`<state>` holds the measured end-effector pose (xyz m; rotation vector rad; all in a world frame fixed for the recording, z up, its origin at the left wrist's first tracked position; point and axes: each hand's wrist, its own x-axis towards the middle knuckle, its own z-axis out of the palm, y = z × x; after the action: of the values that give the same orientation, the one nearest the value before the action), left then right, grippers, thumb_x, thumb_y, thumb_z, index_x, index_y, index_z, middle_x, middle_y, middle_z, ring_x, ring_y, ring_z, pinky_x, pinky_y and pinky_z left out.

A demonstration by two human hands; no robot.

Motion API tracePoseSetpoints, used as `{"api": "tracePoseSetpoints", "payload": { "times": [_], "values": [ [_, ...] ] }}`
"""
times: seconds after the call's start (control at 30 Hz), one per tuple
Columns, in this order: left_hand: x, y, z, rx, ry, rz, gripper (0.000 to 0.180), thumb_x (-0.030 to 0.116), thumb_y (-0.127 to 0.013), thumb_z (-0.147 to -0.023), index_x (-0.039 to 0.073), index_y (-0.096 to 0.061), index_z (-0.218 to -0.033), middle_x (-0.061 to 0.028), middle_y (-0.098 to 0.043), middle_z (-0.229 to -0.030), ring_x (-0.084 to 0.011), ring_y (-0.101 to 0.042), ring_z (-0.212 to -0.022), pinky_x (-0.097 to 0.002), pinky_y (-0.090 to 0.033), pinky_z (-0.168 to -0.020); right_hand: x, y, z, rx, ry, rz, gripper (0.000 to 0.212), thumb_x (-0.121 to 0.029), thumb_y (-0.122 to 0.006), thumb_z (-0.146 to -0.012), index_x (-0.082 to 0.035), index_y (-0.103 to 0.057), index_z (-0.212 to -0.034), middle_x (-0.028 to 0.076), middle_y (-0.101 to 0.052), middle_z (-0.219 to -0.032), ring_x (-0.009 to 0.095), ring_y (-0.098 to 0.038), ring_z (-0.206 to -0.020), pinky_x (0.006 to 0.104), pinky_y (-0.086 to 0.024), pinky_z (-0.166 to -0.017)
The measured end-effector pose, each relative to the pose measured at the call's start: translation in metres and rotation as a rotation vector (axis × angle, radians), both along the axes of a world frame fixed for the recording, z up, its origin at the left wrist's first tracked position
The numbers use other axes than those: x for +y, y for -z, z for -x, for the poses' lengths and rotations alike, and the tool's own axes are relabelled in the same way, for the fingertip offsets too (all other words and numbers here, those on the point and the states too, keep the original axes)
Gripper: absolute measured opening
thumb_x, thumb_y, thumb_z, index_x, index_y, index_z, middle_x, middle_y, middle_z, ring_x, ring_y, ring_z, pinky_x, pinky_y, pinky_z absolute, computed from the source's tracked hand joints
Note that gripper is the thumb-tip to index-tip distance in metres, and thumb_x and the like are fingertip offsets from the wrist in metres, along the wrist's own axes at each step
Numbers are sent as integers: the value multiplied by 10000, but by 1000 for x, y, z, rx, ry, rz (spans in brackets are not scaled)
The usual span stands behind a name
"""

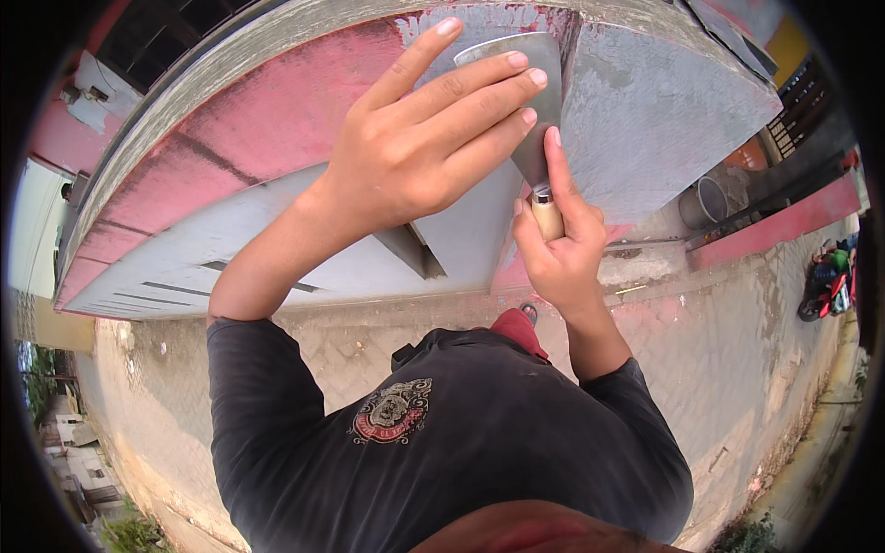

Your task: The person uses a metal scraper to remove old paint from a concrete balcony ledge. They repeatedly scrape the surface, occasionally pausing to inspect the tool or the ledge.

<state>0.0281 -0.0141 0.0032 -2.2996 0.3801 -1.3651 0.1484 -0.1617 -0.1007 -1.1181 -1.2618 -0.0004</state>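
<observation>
Putty knife (532, 158) sits between the two hands I'm watching from far off. Its wooden handle (548, 219) is clamped in the right hand (564, 253), thumb on one side, pointing finger stretched up along the blade's right edge. The left hand (415, 138) lies flat over the blade. Three of its fingers are close together and the little finger sticks out apart; I can't tell where its thumb is. Just past the left fingertips, the wide blade edge is up by the chipped paint (502, 17). A wall corner runs just right of those tips. Right of that corner, I see a big open stretch of gray wall (659, 120). Left of the left fingers is the red wall (300, 106), with a rough rim (313, 33) along its top. Under the left wrist, there's a slot (419, 251). Below the right fingers, paved ground (710, 341) gives wide room.
</observation>
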Motion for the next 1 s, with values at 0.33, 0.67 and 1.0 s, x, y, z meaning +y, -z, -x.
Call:
{"api": "tracePoseSetpoints", "payload": {
  "times": [0.33, 0.67, 1.0],
  "values": [
    [4, 18, 2, -132, -159, 63, 109, 119, -733, -820, 80, -755, -919, -75, -794, -1067, -226, -745, -1079, -412, -560, -954, -3, -9, -14, 131, -405, 175, 842, 77, -606, -910, -31, -227, -1654, 43, -581, -759, 97, -471, -583, 239, -422, -585],
    [-7, 12, -7, -252, -340, 157, 78, 58, -723, -837, 75, -758, -905, -84, -797, -1117, -243, -741, -1135, -417, -526, -1043, 10, -36, -42, 423, -896, 399, 883, 20, -614, -981, -74, -91, -1686, -13, -539, -835, 36, -453, -634, 215, -421, -575],
    [-39, 111, 20, -294, -484, 254, 342, -44, -634, -829, 139, -726, -1104, -118, -735, -1290, -330, -649, -1292, -550, -289, -1245, 4, 37, -47, 161, -907, 246, 770, -20, -502, -1031, 21, -60, -1660, 61, -624, -967, 93, -569, -766, 233, -485, -722]
  ]
}}
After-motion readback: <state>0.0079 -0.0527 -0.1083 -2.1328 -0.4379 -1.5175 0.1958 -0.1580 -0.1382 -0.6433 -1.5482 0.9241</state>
